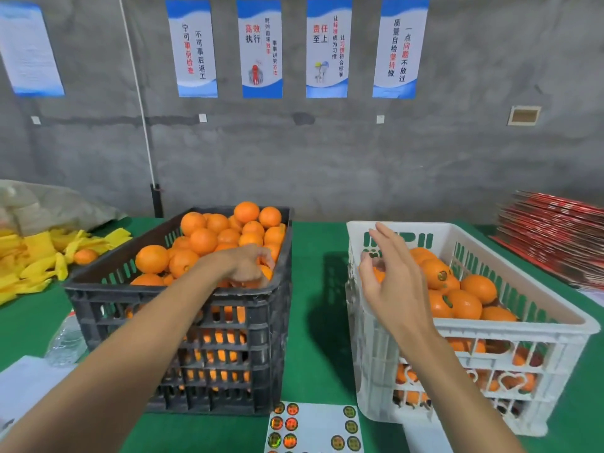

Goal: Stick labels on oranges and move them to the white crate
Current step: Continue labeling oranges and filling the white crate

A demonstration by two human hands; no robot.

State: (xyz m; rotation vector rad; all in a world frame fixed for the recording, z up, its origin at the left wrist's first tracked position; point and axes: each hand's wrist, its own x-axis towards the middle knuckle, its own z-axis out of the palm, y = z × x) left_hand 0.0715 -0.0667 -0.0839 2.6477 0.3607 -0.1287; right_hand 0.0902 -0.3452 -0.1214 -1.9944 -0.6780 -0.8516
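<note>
Left hand (250, 266) curls around an orange (266, 272) in the black crate (183, 291) | right hand (390, 273) released, fingers spread above the white crate (510, 322) | fruit: firm, round, moderately heavy, waxy; cup it whole | label sheet (315, 426) on tabletop (315, 289).

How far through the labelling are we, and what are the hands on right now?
Done: the white crate already holds a pile of oranges, one labelled orange showing its sticker. In hand: the left hand grips an orange in the black crate; the right hand hovers open at the white crate's near corner. Left: the black crate is heaped full, and the sticker sheet has labels remaining.
</note>
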